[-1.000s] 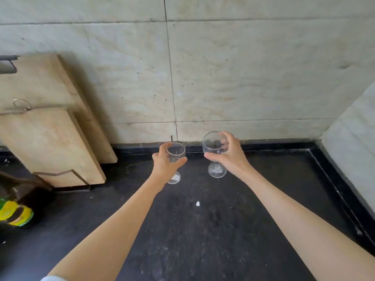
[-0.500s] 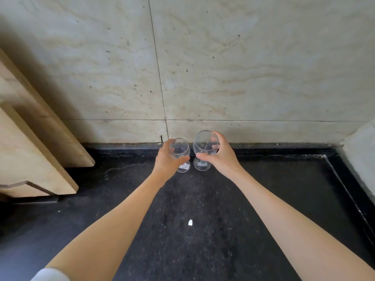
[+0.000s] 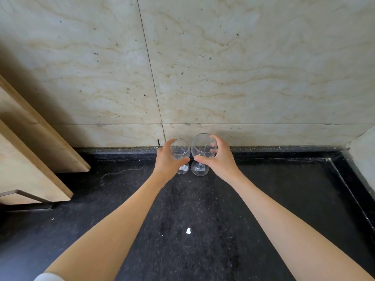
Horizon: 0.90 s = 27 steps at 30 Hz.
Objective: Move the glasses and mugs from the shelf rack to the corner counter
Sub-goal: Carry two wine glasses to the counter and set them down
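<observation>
Both hands grip stemmed glasses by the bowl: left hand (image 3: 166,161) curled round the smaller wine glass (image 3: 179,152), right hand (image 3: 218,159) round the larger wine glass (image 3: 203,146). Bases sit on the dark table (image 3: 263,199), near its back edge by the tiled wall (image 3: 243,78), bowls nearly touching. Open table runs right to the corner. Cutting boards (image 3: 30,159) lean at left. Since a second ago, glasses moved back toward the wall and closer together.
</observation>
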{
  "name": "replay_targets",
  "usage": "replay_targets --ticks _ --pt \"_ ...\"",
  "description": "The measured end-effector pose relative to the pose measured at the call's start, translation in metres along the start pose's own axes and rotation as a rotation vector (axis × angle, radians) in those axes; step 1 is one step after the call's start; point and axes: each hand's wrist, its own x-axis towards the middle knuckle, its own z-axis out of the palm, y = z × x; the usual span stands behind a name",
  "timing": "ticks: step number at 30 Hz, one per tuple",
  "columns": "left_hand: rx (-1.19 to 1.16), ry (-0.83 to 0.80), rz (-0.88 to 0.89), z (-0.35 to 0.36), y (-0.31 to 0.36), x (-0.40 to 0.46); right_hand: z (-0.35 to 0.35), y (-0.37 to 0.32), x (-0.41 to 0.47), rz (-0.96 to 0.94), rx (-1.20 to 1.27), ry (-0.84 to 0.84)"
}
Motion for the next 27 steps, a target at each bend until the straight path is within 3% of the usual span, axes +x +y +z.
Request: replay_targets --ticks 11,16,18,22,27 --pt "-0.029 -0.078 -0.068 -0.011 0.009 -0.009 -0.007 -0.007 -0.009 0.058 -0.032 -0.021" --pt "0.144 -0.080 0.047 -0.053 0.017 -0.041 -0.033 -0.045 -0.044 -0.167 -0.256 0.046" --pt "0.306 -0.004 0.146 -0.083 0.029 -0.053 -0.040 -0.077 -0.054 -0.297 -0.431 0.093" --pt "0.697 0.296 0.349 -0.156 0.061 -0.088 -0.031 -0.157 -0.073 -0.496 -0.784 0.119" --pt "0.867 0.532 0.419 -0.263 0.074 -0.182 0.021 -0.261 -0.121 -0.764 -0.865 0.103"
